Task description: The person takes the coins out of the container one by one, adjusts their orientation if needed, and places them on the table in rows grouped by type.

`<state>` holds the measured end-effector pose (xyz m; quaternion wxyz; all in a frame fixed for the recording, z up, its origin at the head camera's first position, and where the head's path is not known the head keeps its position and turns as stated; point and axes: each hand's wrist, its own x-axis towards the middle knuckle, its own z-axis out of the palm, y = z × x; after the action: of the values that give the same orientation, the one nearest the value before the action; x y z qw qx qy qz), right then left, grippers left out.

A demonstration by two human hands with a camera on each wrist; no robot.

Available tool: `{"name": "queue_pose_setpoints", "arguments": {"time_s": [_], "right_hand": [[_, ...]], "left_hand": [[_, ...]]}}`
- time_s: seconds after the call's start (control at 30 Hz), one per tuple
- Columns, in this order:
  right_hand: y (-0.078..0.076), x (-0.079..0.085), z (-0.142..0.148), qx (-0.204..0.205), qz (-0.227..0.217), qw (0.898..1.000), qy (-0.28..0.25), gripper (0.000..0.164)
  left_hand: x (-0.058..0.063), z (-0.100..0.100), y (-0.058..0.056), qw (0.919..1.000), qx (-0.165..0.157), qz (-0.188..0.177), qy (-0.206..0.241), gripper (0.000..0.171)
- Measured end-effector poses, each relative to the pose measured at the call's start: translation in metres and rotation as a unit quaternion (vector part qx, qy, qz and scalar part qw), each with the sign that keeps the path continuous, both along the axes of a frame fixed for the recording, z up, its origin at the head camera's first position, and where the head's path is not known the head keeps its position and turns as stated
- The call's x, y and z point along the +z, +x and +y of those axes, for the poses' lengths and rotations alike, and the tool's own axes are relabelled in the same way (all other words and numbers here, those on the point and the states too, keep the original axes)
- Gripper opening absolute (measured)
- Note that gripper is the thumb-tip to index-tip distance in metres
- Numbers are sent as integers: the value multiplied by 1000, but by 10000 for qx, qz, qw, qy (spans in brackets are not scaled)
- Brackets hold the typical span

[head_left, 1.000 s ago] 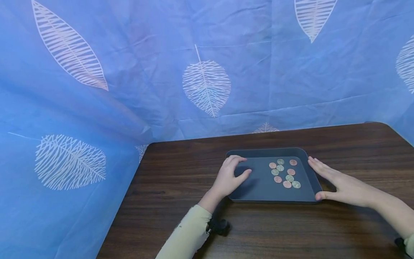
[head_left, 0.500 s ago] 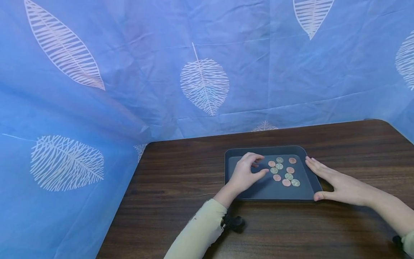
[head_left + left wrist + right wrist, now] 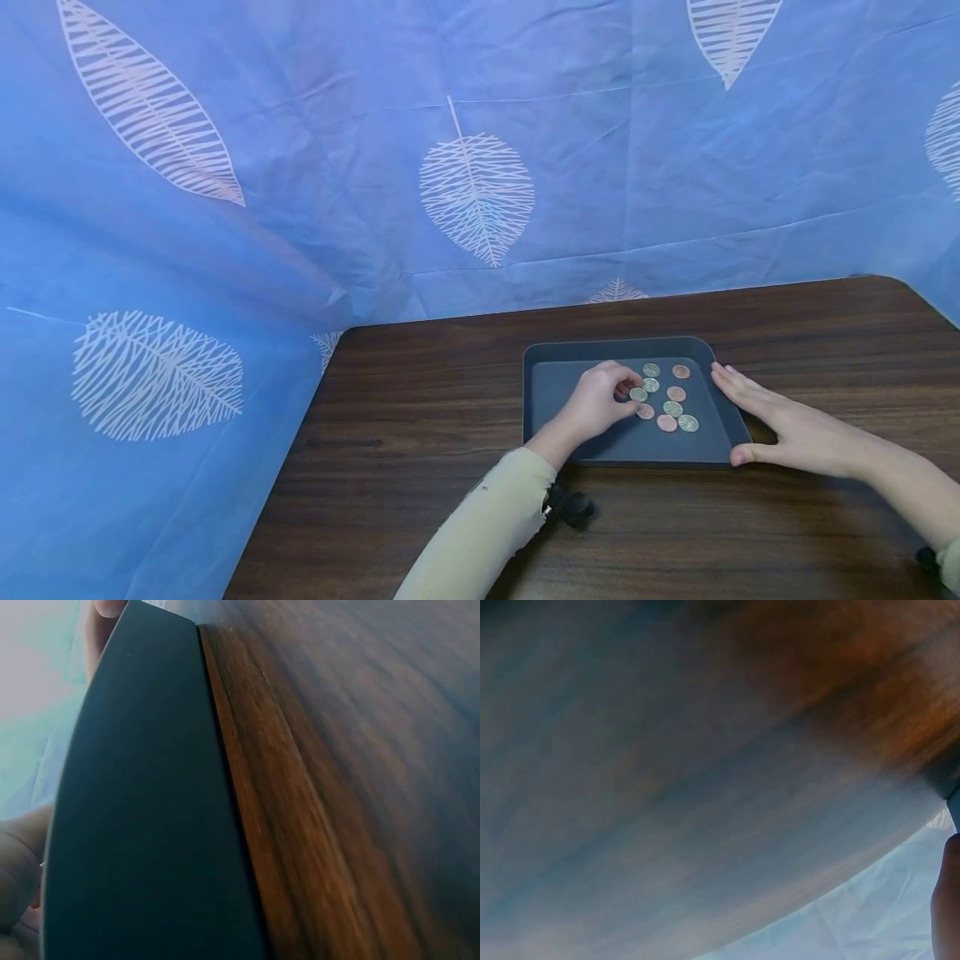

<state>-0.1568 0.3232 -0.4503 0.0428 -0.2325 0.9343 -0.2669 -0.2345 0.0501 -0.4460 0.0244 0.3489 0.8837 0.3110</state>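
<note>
A dark grey rectangular tray [image 3: 573,354] lies on the table, with several copper-coloured coins [image 3: 667,423] and silvery or yellowish coins [image 3: 687,423] loose on its right half. My left hand [image 3: 592,406] reaches over the tray's front rim, fingers bent and thumb apart from them. Its fingertips are at the leftmost coins and cover one spot there; nothing held shows. My right hand [image 3: 795,429] rests with straight fingers along the tray's right wall, thumb by the front right corner. The left wrist view shows the tray's outer wall [image 3: 142,787] close up, hiding most of the left hand.
The brown wood-grain table [image 3: 420,417] spreads around the tray. A blue cloth [image 3: 337,167] with white leaf prints hangs behind it and to the left. Small dark devices are on both wrists, the left one [image 3: 572,507] over the table in front of the tray.
My left hand has moved right across the tray to the leftmost coins, its fingers bending more and now hiding a copper-coloured one. The right hand stays at the tray's right side.
</note>
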Motion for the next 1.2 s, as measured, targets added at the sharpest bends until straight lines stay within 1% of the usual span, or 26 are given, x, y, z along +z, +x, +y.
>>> {"name": "queue_pose_setpoints", "arguments": {"time_s": [0.1, 0.23, 0.37, 0.47, 0.5, 0.63, 0.77, 0.9, 1.07, 1.13, 1.2], "right_hand": [[0, 0, 0, -2, 6, 10000, -15, 102], [0, 0, -1, -11, 37, 10000, 5, 102], [0, 0, -1, -6, 70, 10000, 22, 102], [1, 0, -1, -11, 82, 10000, 20, 102], [1, 0, -1, -13, 80, 10000, 13, 102], [1, 0, -1, -25, 66, 10000, -13, 102], [1, -1, 0, -38, 35, 10000, -35, 103], [0, -2, 0, -55, 50, 10000, -29, 103], [1, -2, -1, -76, 32, 9999, -59, 103], [2, -1, -1, -67, 27, 9999, -73, 104], [2, -1, -1, -61, 44, 9999, -73, 104]], "left_hand": [[-3, 5, -1, 10000, -31, -84, -7, 24], [-10, 10, -3, 9998, -46, -203, 46, 21], [-17, 12, -3, 9999, -57, -44, -114, 15], [-20, 14, -4, 9996, -60, 53, -256, 11], [-21, 14, -4, 9996, -54, 35, -282, 11], [-21, 16, -4, 9993, -11, -103, -359, 13], [-19, 16, -5, 9986, -22, -166, -496, 13], [-17, 17, -6, 9968, -104, -86, -786, 11], [-13, 20, -6, 9915, -152, 81, -1293, 15], [-13, 20, -5, 9918, -124, 23, -1273, 16], [-13, 20, -5, 9942, -70, -120, -1067, 16]]}}
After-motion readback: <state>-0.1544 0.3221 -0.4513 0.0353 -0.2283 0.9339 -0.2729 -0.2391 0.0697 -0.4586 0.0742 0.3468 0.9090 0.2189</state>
